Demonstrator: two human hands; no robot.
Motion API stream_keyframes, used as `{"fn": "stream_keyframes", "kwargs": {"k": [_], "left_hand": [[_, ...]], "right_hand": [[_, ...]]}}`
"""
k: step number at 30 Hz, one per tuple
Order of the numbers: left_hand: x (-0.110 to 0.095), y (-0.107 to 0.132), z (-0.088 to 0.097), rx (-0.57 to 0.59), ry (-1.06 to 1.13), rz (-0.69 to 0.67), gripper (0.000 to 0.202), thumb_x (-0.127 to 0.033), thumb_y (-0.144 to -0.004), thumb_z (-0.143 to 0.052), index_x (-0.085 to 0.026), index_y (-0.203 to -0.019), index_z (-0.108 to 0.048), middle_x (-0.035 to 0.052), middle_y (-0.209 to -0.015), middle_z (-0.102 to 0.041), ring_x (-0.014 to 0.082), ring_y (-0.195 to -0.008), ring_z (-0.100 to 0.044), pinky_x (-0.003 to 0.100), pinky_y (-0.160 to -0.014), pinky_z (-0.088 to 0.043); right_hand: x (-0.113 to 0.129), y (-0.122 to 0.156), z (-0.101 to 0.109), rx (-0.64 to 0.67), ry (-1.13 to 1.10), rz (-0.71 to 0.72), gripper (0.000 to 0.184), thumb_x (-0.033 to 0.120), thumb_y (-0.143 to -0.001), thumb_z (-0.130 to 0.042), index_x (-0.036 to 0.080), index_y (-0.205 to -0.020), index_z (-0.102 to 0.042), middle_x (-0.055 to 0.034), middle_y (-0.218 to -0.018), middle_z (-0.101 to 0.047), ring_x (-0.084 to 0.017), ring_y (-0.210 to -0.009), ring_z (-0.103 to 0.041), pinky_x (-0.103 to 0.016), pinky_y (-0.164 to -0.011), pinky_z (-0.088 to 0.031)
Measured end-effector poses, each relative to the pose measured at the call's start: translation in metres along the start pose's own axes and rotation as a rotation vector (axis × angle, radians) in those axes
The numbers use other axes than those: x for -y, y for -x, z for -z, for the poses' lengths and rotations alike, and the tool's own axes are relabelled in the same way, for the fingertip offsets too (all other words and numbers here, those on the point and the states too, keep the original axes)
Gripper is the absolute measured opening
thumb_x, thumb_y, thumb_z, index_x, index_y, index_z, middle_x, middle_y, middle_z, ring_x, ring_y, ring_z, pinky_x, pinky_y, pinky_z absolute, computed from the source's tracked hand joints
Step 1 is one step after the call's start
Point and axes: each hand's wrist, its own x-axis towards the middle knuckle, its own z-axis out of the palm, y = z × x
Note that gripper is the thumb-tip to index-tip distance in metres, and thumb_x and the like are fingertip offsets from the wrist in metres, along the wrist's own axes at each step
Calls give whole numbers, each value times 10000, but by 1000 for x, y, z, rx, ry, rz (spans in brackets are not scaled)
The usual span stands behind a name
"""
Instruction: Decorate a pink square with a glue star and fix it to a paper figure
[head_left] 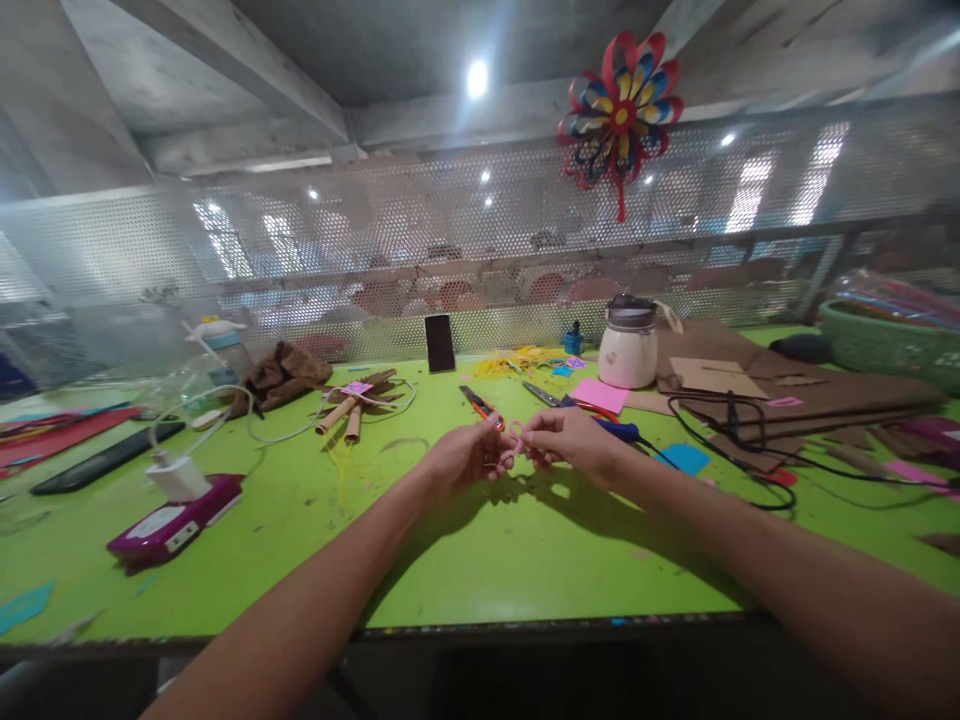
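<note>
Pink curled strip sits between your left hand and right hand, both grips pinching it; neither nearer.

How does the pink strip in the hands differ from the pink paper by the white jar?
The pink strip is thin and curled into a loop; the pink paper is broad and flat. The strip is held in the left hand and right hand, while the paper lies on the table. Both are pink.
</note>
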Motion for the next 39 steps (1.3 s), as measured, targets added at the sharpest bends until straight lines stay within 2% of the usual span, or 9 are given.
{"fn": "stream_keyframes", "kwargs": {"k": [2,7,11,17,23,31,39], "left_hand": [[2,-2,3,-8,-12,-12,456,-510,-846,-498,-82,-789,-645,70,-713,-578,109,-616,-507,228,-563,-358],[10,-4,6,-22,-173,-73,259,-341,-717,-714,-91,-755,-660,48,-687,-581,88,-600,-489,222,-576,-356],[8,-3,5,-25,-224,-105,218,-306,-688,-742,-108,-745,-670,37,-679,-590,74,-583,-482,216,-567,-349],[1,0,-3,-93,-177,-132,231,-308,-686,-730,-108,-774,-654,11,-591,-587,56,-496,-466,197,-493,-302],[1,1,-8,-177,-146,-182,182,-260,-701,-708,-102,-739,-626,21,-602,-616,59,-497,-501,194,-502,-337],[-5,6,-17,-148,-26,-158,144,-210,-723,-696,-90,-735,-617,50,-610,-646,60,-490,-523,178,-493,-363],[-4,5,-13,-127,113,-113,12,-79,-752,-624,-68,-755,-629,68,-628,-652,61,-490,-547,167,-518,-416]], "right_hand": [[-2,-1,0,-3,-18,3,144,266,-689,-685,157,-644,-603,-2,-566,-597,-90,-500,-523,-251,-520,-417],[-2,-1,0,-16,-51,1,185,295,-687,-713,156,-651,-598,-8,-572,-598,-92,-508,-541,-246,-516,-431],[0,0,2,-33,-68,28,205,313,-688,-716,151,-648,-597,-12,-581,-601,-92,-506,-537,-258,-528,-438],[0,0,-1,-89,-122,137,203,324,-672,-707,159,-664,-588,-8,-611,-616,-100,-529,-543,-271,-539,-431],[-3,-1,-8,-157,-85,213,230,362,-681,-689,162,-671,-576,6,-583,-599,-97,-511,-516,-275,-541,-428],[-3,1,-9,-177,-53,233,263,407,-685,-684,165,-695,-581,-2,-594,-606,-115,-542,-529,-279,-560,-436],[-14,-3,-8,-206,159,409,235,408,-786,-608,176,-756,-596,-9,-616,-602,-133,-554,-543,-277,-569,-438]]}}
